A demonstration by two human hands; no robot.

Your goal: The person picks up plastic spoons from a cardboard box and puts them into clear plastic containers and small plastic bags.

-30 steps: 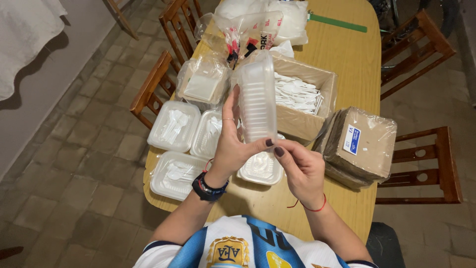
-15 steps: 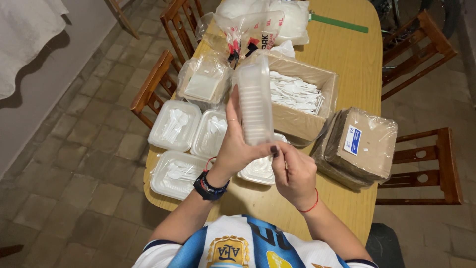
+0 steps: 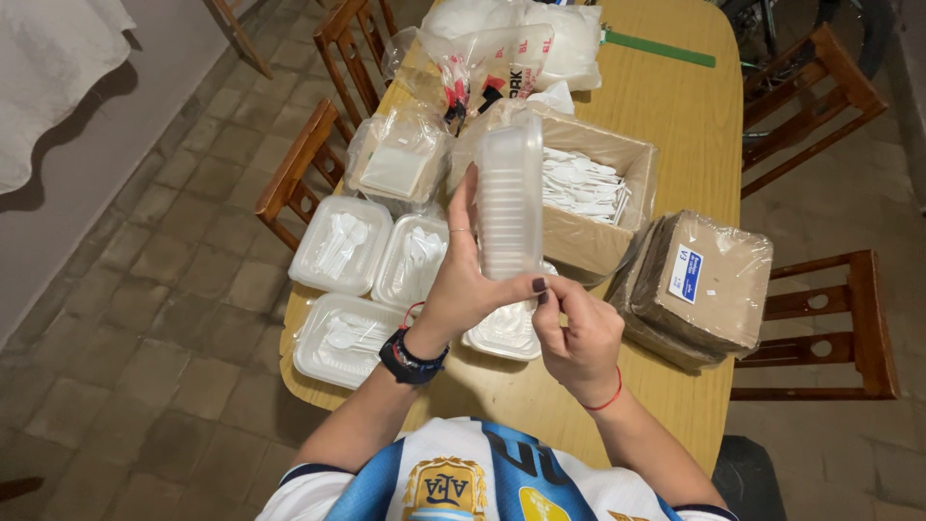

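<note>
Both hands, left hand (image 3: 463, 289) gripping and right hand (image 3: 579, 338) pinching, hold an upright stack of clear plastic lidded trays (image 3: 509, 203), while four cutlery-filled trays (image 3: 340, 246) already lie left of them on the wooden bench (image 3: 675, 125).

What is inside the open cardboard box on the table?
The cardboard box holds loose white plastic cutlery. The stack of clear containers in the left hand covers its left part, so anything there is hidden.
</note>
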